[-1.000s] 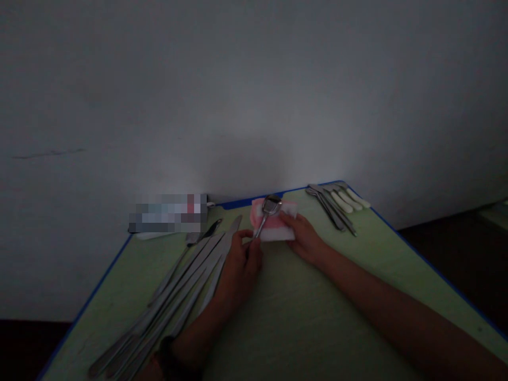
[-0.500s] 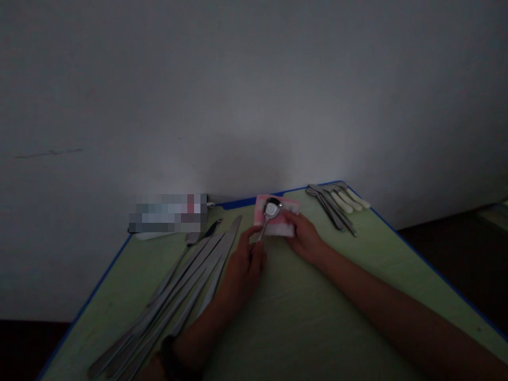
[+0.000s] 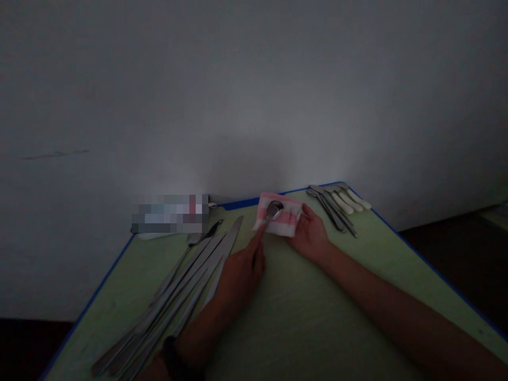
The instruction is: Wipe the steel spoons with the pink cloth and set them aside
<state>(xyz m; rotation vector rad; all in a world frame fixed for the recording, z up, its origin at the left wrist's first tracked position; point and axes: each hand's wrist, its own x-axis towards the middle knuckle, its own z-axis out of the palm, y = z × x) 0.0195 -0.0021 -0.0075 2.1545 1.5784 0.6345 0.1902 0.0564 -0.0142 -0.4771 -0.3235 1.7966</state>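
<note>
The pink-and-white cloth (image 3: 289, 225) has just opened out: half a second ago the right hand (image 3: 311, 235) had its thumb folded over the top near the bowl of the spoon (image 3: 275, 209), and now that thumb has drawn back to the cloth's right edge, the palm cupped underneath. The left hand (image 3: 241, 272) is closed round the spoon's handle, with its index finger now stretched along it toward the bowl. For the work in hand, this seems to leave the bowl backed by cloth but unwrapped, its face free; whether metal and fabric actually touch is hard to tell in this dim light. Both hands are thus occupied, near the far edge of the tabletop (image 3: 301, 312). The long table knives (image 3: 231, 238) fanned out beside the left forearm and the white-handled cutlery (image 3: 344, 203) beyond the right hand lie as they were.
</note>
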